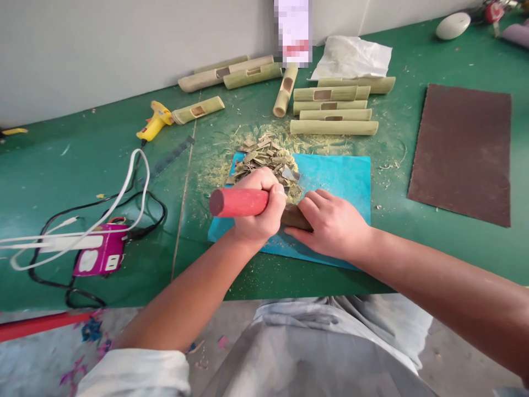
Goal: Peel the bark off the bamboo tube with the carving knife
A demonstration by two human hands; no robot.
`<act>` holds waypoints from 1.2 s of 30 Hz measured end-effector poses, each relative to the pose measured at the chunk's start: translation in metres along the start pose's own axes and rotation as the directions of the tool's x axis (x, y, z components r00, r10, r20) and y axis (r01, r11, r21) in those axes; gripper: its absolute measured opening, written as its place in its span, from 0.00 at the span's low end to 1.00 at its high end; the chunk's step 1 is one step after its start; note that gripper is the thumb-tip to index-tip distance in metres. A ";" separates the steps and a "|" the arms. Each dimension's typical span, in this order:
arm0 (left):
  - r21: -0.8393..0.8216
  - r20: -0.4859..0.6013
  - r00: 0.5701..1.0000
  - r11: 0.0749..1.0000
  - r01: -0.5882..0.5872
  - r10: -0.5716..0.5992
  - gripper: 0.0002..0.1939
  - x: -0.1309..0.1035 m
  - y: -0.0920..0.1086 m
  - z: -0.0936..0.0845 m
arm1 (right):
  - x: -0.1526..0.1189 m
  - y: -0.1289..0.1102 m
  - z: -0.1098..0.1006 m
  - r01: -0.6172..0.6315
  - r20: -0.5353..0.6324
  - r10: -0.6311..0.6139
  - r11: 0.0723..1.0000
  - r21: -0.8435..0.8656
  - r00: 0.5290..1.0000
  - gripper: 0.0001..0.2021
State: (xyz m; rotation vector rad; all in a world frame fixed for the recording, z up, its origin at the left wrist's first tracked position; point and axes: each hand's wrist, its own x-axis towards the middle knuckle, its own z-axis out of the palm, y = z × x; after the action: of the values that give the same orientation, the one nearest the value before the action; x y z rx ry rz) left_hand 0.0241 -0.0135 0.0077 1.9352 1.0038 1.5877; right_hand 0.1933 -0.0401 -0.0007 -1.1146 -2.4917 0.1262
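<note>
In the head view, both forearms reach in from the lower corners and meet near the middle of the frame. The left arm rises from the lower left, its pale sleeve rolled back, and the left hand [262, 208] is closed in a fist around a smooth red cylindrical handle [239, 202], whose blunt end sticks out toward the left of the frame. The right arm slants in from the lower right; the right hand [330, 223] lies knuckles up, fingers curled over a rounded brown piece [298, 217], its thumb stretched along the near side toward the left hand. The brown piece shows between the hands, at centre; whether it joins the red handle is hidden by the left fist.

Below the hands a bright blue rectangular sheet [343, 176] lies on the green tabletop [454, 253]. A heap of thin brownish chips [262, 154] sits just beyond the left hand, partly on the sheet, with pale dust scattered around it. At upper centre, pale green bamboo tubes with cut openings [330, 106] lie in a row, near a crumpled white sheet [351, 57]. A yellow glue gun [156, 122] rests at upper left, a purple box with white cables [101, 251] at the left, and a dark brown rectangular sheet [462, 154] at the right.
</note>
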 end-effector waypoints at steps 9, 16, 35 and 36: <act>-0.181 -0.248 0.964 0.982 0.045 -0.090 0.13 0.004 -0.003 0.007 | 0.001 -0.002 -0.003 -0.091 0.049 0.089 0.996 0.024 0.995 0.15; -0.056 -0.072 0.992 0.994 0.097 -0.101 0.14 0.000 -0.004 0.003 | -0.001 -0.006 -0.001 -0.066 -0.014 0.065 0.998 -0.024 0.998 0.13; 0.071 0.041 0.999 0.997 -0.003 0.001 0.12 0.004 -0.003 -0.008 | -0.001 -0.009 -0.006 -0.068 -0.049 0.065 0.996 -0.060 0.997 0.14; 0.080 0.036 0.999 0.997 -0.008 0.005 0.12 0.004 -0.003 -0.008 | -0.001 -0.009 -0.006 -0.061 -0.062 0.057 0.996 -0.063 0.996 0.13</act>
State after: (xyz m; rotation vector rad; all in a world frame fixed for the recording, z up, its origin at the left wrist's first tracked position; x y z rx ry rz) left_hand 0.0158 -0.0095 0.0098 2.0145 1.0626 1.5329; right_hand 0.1899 -0.0477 0.0065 -1.2013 -2.4264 0.0285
